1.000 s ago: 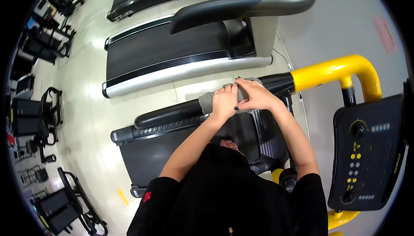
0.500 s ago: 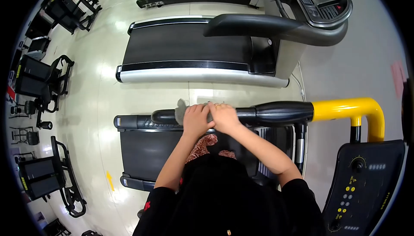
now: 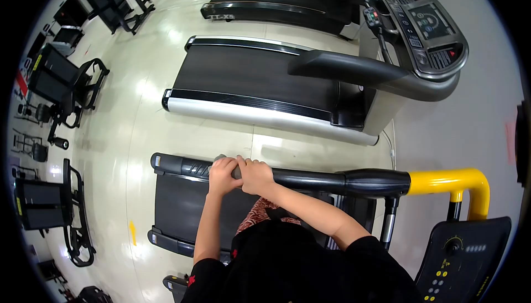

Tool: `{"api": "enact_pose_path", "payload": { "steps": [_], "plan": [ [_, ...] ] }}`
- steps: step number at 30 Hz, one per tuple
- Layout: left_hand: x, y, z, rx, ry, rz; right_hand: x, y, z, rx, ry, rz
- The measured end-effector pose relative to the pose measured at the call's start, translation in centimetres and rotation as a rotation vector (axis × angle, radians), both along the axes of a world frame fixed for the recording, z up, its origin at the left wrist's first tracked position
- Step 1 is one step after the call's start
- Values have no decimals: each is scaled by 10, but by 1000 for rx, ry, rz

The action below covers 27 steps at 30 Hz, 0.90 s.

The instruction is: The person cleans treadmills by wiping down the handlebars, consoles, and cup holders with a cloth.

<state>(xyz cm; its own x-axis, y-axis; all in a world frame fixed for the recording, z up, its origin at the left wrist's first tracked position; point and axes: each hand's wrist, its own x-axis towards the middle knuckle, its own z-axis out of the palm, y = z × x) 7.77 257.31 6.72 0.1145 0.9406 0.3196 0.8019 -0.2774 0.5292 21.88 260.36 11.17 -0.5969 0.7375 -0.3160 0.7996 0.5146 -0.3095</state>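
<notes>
My left hand (image 3: 223, 175) is closed round the far end of a black treadmill handrail (image 3: 310, 180). Right beside it and touching it, my right hand (image 3: 255, 175) also wraps the rail, fingers over the top. A grey cloth (image 3: 237, 172) shows between the hands, pressed against the rail; most of it is hidden under my fingers. The rail runs right into a thicker black sleeve and a yellow bent tube (image 3: 448, 181). Below the rail lies the treadmill's black belt (image 3: 180, 206).
Another treadmill (image 3: 249, 76) with a silver side and a console (image 3: 428, 32) stands beyond the rail. A black control panel (image 3: 464, 261) is at lower right. Weight machines (image 3: 41, 203) line the left side. A yellow arrow (image 3: 132, 232) marks the pale floor.
Both hands have slid left along the rail with the grey cloth, to the rail's end. Less cloth shows now. The head view has shifted and tilted.
</notes>
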Motion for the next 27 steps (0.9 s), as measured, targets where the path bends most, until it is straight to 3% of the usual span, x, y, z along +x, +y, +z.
{"api": "enact_pose_path", "payload": {
  "steps": [8, 17, 21, 27],
  "plan": [
    [-15, -2, -28, 7, -118, 107, -24, 12, -9, -112, -2, -14],
    [-21, -7, -39, -200, -423, 251, -39, 20, 1, -251, -14, -65],
    [-21, -11, -34, -225, -419, 225, -32, 14, -6, -195, 46, -68],
    [-9, -22, -36, -74, -272, 274, -20, 4, -28, 159, 240, -7]
  ]
}}
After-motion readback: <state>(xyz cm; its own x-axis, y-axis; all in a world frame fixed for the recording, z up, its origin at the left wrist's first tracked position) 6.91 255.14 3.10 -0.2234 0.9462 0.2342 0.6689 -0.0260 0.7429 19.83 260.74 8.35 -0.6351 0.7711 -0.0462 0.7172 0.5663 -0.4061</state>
